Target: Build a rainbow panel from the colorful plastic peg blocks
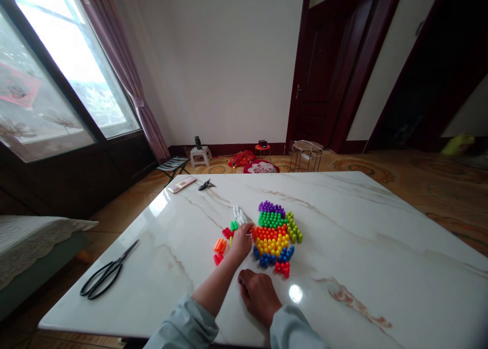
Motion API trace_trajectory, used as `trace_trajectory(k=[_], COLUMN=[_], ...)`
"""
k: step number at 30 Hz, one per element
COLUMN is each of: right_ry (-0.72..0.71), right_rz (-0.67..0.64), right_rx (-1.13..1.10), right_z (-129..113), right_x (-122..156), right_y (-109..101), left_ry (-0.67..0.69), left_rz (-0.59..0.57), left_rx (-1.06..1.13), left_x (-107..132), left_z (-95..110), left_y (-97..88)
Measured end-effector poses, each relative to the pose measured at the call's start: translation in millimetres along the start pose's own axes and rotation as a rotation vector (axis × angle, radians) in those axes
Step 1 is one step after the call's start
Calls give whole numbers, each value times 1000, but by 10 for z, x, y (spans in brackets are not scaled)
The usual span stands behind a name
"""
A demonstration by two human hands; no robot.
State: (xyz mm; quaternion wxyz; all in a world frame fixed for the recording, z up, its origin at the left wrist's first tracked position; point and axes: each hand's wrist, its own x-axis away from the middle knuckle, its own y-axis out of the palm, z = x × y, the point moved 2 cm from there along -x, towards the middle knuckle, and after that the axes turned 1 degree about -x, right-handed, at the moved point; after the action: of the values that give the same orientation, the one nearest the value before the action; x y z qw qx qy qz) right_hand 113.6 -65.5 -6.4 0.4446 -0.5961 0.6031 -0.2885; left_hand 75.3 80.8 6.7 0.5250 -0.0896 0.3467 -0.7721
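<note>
Grouped by colour, small round-headed plastic pieces stand close together on the table: purple, green, olive green, orange, yellow, blue and red. My left hand reaches to the left end of the orange row, its fingers closed; what they pinch is hidden. Just beyond it are white pieces. Loose red and orange pieces lie left of that hand. My right hand rests curled on the table in front of the blue pieces, its inside hidden.
The marble-patterned table carries black-handled scissors at the left, with a phone and a small dark clipper tool near the far edge. Beyond it are a white stool and a wire-legged stool.
</note>
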Motion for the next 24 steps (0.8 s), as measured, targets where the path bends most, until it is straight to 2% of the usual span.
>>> trace_trajectory(k=[9, 12, 15, 17, 21, 24], right_ry=[-23, -18, -14, -13, -30, -27], right_rz=[15, 28, 38, 40, 42, 45], right_rx=[13, 15, 3, -11, -46, -47], right_z=[14, 14, 5, -6, -29, -37], right_x=[4, 1, 0, -1, -1, 2], right_y=[21, 32, 25, 7, -27, -36], left_ry=[-86, 20, 172, 197, 64, -46], left_rz=[71, 163, 245, 284, 301, 230], left_rx=[182, 160, 39, -81, -387, -501], left_x=[76, 217, 434, 583, 766, 779], left_z=[6, 41, 37, -19, -223, -356], left_y=[52, -52, -275, -457, -719, -709])
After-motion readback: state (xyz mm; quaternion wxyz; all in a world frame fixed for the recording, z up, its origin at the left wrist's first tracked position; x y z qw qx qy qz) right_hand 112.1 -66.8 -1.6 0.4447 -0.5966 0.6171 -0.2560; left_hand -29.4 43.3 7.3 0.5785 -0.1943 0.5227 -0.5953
